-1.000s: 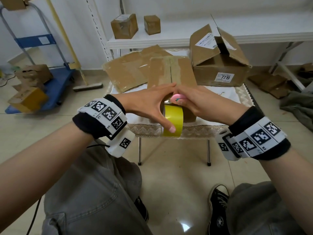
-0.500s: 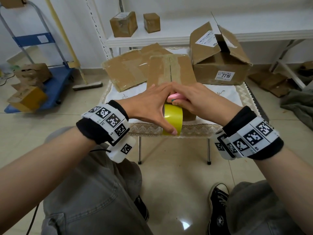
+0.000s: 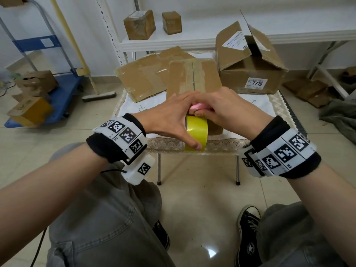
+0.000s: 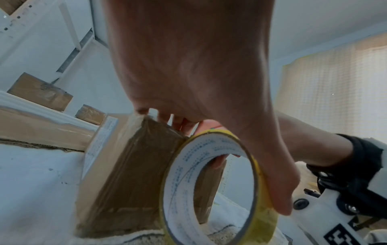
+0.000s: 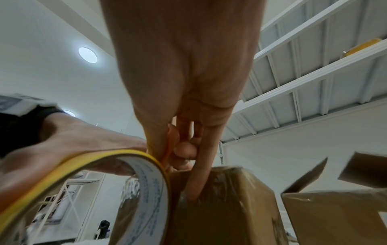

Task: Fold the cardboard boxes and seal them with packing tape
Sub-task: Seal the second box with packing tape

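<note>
My left hand [image 3: 181,122] grips a yellow tape roll [image 3: 196,132] upright at the near end of a closed, taped cardboard box [image 3: 192,76], thumb low on the roll's outer face, fingers over its top. The left wrist view shows the roll's white core [image 4: 182,174] against the box end [image 4: 130,174]. My right hand [image 3: 204,110] holds a small pink cutter [image 3: 198,107] just above the roll. In the right wrist view one fingertip [image 5: 194,197] of that hand presses on the box top [image 5: 230,207] beside the roll [image 5: 146,190].
The box stands on a small table with a white cloth [image 3: 256,105]. An open box labelled 7719 [image 3: 250,78] sits at the right, flattened cardboard [image 3: 140,78] at the left. Two small boxes [image 3: 139,24] stand on a white shelf behind. A blue cart [image 3: 63,93] with boxes is far left.
Both hands and the tape roll have edged slightly up toward the box's near end. Neither grip has changed.
</note>
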Action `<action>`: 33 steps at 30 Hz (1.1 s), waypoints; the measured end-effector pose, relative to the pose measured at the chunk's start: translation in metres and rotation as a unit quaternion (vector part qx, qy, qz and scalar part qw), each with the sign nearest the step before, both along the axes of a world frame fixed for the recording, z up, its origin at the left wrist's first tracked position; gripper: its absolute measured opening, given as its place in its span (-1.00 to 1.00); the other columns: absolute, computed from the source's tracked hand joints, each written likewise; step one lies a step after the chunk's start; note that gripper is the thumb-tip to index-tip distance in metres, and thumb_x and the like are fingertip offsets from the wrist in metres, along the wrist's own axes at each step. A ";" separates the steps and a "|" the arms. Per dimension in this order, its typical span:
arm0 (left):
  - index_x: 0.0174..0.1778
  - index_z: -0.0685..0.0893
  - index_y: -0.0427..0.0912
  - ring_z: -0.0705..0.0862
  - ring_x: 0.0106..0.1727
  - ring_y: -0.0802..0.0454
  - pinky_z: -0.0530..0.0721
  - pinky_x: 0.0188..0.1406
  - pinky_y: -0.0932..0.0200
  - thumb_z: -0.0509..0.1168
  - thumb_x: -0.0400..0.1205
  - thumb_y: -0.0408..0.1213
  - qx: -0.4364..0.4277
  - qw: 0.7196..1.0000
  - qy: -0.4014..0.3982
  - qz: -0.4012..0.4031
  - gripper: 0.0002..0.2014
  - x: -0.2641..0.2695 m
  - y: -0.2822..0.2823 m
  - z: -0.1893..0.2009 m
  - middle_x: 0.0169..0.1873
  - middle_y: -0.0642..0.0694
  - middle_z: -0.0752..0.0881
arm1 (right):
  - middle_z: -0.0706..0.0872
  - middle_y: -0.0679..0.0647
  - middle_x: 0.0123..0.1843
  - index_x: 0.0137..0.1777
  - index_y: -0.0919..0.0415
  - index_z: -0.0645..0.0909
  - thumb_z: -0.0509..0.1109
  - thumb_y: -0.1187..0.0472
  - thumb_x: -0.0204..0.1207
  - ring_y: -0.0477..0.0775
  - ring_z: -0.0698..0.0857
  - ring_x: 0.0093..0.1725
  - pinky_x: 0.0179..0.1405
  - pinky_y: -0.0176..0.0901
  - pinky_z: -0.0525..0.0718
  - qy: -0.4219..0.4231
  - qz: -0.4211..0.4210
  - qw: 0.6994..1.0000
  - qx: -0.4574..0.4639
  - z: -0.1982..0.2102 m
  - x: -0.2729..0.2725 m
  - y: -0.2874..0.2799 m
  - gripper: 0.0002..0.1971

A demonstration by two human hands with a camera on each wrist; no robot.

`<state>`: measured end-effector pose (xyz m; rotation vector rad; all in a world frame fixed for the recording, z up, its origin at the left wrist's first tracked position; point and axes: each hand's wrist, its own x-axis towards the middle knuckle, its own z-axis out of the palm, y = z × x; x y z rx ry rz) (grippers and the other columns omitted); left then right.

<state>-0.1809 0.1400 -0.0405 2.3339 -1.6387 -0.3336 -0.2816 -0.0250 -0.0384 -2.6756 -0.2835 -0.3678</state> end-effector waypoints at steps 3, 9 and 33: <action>0.68 0.19 0.02 0.25 0.64 0.05 0.21 0.67 -0.22 0.46 0.11 0.51 0.020 1.000 -0.012 0.009 0.25 0.004 -0.001 -0.002 0.67 0.00 0.27 | 0.86 -0.03 0.09 0.31 0.09 0.69 0.45 0.17 0.65 0.04 0.77 0.15 0.03 -0.11 0.63 0.016 -0.012 1.000 -0.022 0.002 -0.002 -0.006 -0.75; 0.73 0.10 -0.07 0.21 0.68 -0.01 0.19 0.68 -0.27 0.41 0.07 0.59 0.041 0.999 -0.022 0.026 0.37 0.007 -0.002 -0.007 0.72 -0.04 0.17 | 0.69 -0.12 -0.23 0.16 0.07 0.74 0.48 0.14 0.63 0.01 0.65 -0.17 -0.25 -0.16 0.40 0.017 -0.013 0.999 -0.037 0.003 -0.002 -0.017 -0.85; 0.76 0.00 -0.15 0.07 0.73 0.02 0.05 0.74 -0.23 0.52 0.17 0.47 0.072 0.996 -0.035 0.040 0.39 0.000 -0.002 0.002 0.77 -0.04 0.00 | 0.54 0.25 0.32 0.21 0.20 0.60 0.47 0.11 0.58 0.29 0.52 0.37 0.21 0.07 0.55 0.189 -0.350 0.917 0.039 -0.058 0.004 -0.095 -0.72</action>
